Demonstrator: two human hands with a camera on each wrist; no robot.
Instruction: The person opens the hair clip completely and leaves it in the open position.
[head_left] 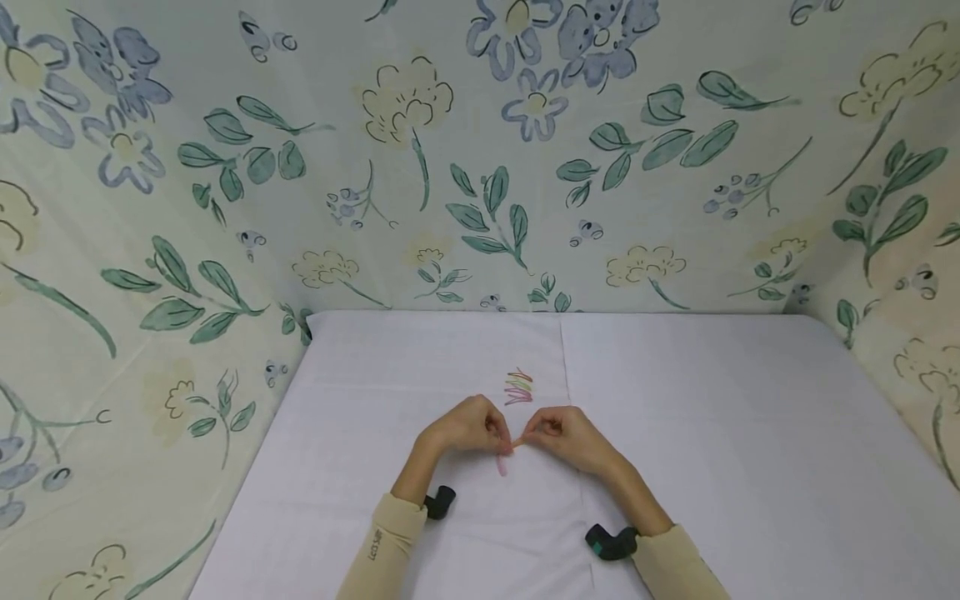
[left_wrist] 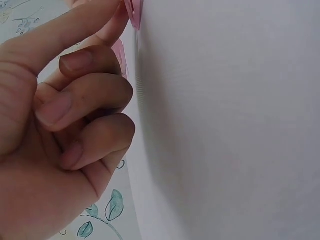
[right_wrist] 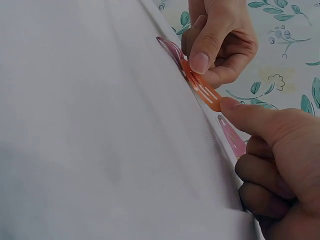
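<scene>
Between my two hands is an orange snap hair clip (right_wrist: 204, 91), seen best in the right wrist view. My left hand (head_left: 471, 426) pinches one end with thumb and finger. At the other end, my right hand (head_left: 576, 437) grips it by thumb and fingertip, its other fingers curled in. A pinkish hair clip (right_wrist: 172, 51) extends from beside the left fingertips on the near side; whether it joins the orange one I cannot tell. Beyond the hands lies a row of several coloured hair clips (head_left: 519, 387) in zigzag order.
A white cloth with a crease covers the table (head_left: 712, 400). Floral curtains (head_left: 487, 167) rise behind it and at both sides. Dark wrist cameras (head_left: 611, 542) sit by the cuffs of beige sleeves (head_left: 382, 542).
</scene>
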